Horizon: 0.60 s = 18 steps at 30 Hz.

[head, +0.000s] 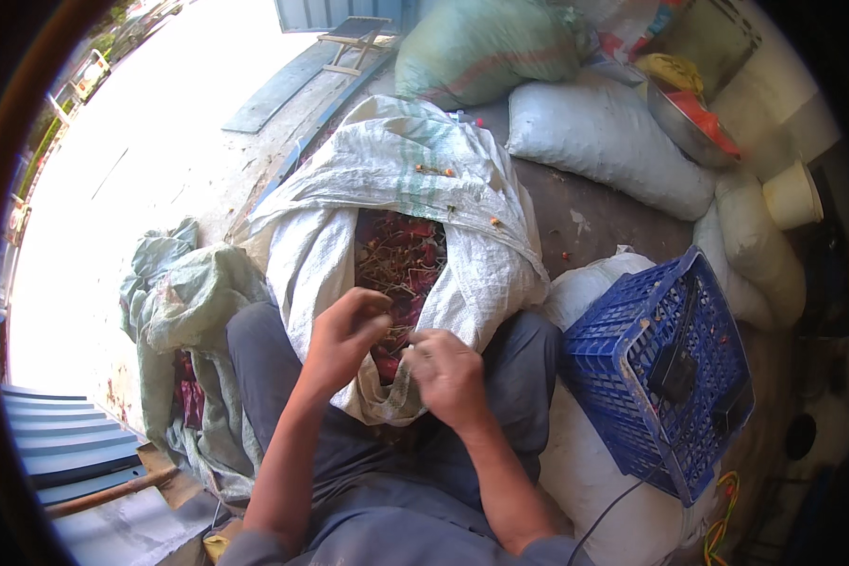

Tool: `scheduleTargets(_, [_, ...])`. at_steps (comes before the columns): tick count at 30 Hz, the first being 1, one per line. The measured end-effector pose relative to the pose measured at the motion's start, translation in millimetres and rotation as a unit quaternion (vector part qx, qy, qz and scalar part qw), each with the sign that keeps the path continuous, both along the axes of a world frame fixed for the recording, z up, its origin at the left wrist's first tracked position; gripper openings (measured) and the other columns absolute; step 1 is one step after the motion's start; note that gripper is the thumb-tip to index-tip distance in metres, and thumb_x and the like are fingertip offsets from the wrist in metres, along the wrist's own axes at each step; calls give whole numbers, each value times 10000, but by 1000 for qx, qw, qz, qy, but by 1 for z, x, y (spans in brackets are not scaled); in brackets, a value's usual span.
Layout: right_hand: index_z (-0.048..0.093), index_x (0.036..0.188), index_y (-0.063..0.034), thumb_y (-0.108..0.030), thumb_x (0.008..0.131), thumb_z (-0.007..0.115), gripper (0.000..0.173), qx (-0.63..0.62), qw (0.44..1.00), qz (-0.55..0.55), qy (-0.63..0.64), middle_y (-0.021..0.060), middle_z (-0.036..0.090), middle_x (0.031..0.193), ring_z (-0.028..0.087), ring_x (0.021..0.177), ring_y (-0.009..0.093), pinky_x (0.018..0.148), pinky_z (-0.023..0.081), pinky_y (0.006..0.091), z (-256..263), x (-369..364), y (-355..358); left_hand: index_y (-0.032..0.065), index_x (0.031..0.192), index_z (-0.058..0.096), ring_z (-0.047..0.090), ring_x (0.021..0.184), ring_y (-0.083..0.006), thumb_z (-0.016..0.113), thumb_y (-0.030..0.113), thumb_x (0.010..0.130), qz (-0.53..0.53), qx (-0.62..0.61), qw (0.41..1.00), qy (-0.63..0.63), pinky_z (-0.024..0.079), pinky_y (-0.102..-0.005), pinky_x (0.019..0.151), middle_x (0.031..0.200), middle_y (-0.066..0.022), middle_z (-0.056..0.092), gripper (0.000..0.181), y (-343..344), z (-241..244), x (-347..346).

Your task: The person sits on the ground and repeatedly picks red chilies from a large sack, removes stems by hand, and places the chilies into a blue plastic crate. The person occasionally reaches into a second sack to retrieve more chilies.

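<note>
A white woven sack [467, 262] stands between my knees, its mouth spread open. Inside lie dried red chili peppers [403, 272] with pale, thin stems. Over the near part of the opening, my left hand [350, 332] has its fingers curled inward. My right hand [447, 371] faces it at the near right rim, fingers bent and slightly blurred. A small gap separates the two hands. Whether either one pinches a pepper or stem is too unclear to tell.
A greenish sack [205, 304] with red peppers sits left of my leg. At right, a blue plastic crate [608, 396] holding black devices with a cable rests on a white sack [587, 453]. Full sacks [601, 141] lie beyond; a folding stool [354, 42] stands far off.
</note>
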State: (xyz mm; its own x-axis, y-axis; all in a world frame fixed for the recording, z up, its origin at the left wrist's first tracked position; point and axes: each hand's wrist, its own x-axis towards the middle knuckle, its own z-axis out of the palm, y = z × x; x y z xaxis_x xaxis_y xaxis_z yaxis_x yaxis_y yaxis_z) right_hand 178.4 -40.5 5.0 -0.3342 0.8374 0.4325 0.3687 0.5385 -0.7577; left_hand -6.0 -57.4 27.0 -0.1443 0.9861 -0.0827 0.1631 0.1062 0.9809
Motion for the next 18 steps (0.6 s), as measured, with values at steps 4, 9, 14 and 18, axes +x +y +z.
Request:
scheduleTargets(4, [591,768,-74,-127,867,635,121,33,964,98,-247,105,633,775,656,754,312,716,497,446,-31,-10,-3,-56,967,615,653,889,-401,757,139,817,-55,-35,927,369,508,-456,759,912,-266,657,284,26,-52,-15])
scheduleTargets(9, [580,792,-70,-143,877,641,128,-6,976,62,-206,115,613,764,634,735,340,686,487,455,-34,9,-11,-19,881,652,641,889,-420,816,214,735,-69,-108,914,385,496,-488,807,887,-231,667,320,8,-45,-39])
scheduleTargets(14, [569,861,-39,-139,898,672,149,-60,985,37,-158,160,628,798,636,776,383,688,508,475,-36,7,-9,21,954,706,692,869,-347,748,91,759,-133,-49,950,280,537,-408,810,945,-189,706,212,4,-42,-31])
scheduleTargets(18, [593,946,9,-104,937,664,133,-143,989,-22,-30,142,661,819,682,700,274,641,542,370,-41,4,-8,-13,998,642,701,832,-192,659,-32,875,-20,-23,999,14,547,-313,777,947,-114,726,126,-5,-33,-22])
